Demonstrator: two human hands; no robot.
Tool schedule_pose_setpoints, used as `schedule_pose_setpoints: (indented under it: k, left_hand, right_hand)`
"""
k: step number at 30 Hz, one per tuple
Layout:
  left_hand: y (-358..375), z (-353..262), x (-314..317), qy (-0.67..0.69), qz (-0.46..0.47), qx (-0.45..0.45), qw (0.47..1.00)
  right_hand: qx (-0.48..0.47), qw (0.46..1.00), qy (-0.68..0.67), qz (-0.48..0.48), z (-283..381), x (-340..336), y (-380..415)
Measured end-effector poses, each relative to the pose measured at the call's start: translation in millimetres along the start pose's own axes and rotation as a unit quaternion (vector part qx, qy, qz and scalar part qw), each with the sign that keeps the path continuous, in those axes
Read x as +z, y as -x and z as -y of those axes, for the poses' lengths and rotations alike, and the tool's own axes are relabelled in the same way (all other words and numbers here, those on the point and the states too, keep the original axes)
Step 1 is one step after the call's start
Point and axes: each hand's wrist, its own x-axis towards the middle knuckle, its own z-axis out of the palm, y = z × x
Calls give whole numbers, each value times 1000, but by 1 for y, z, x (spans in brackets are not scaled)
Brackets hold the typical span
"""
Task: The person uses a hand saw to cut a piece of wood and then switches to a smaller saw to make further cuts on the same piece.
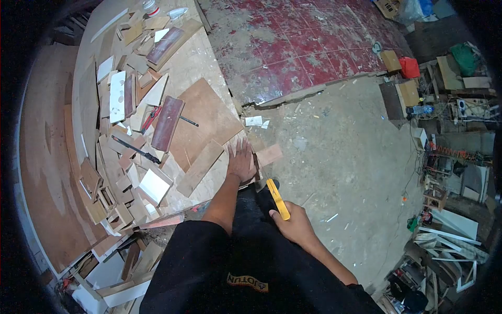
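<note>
My left hand (241,163) lies flat with fingers stretched out, pressing on a wood piece at the edge of the workbench (215,57). From under it a short reddish wood strip (270,155) sticks out past the edge. In my right hand (294,222) is a handsaw (278,200) with a yellow handle, fingers wrapped round the grip. Its thin blade points up toward the wood beside my left hand. Just left of that hand are a loose board (200,168) and a square brown plywood sheet (201,118).
Scattered over the bench are wood offcuts, a dark red block (168,124), a black bar-like tool (137,149) and a red-handled tool (151,118). Concrete floor (340,157) lies to the right, with red tiles (308,42) behind. Clutter and a cable line the right side.
</note>
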Motion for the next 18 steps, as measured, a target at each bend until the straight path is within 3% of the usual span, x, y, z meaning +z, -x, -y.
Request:
schedule_pose_setpoints:
  k: [2,5,12,18]
  left_hand:
    - [-6,4,21,29,-99,-73,992]
    - [-13,-1,30,71,-118,-146,980]
    - [-15,-14,17,24,-117,-176,977]
    - [-15,-13,7,36,-62,-196,978]
  right_hand:
    - [7,1000,-1,4,4,0,1]
    - [11,1000,3,15,5,1,1]
    - [12,1000,3,16,10,-3,0]
    - [-6,1000,16,-22,20,-8,-2]
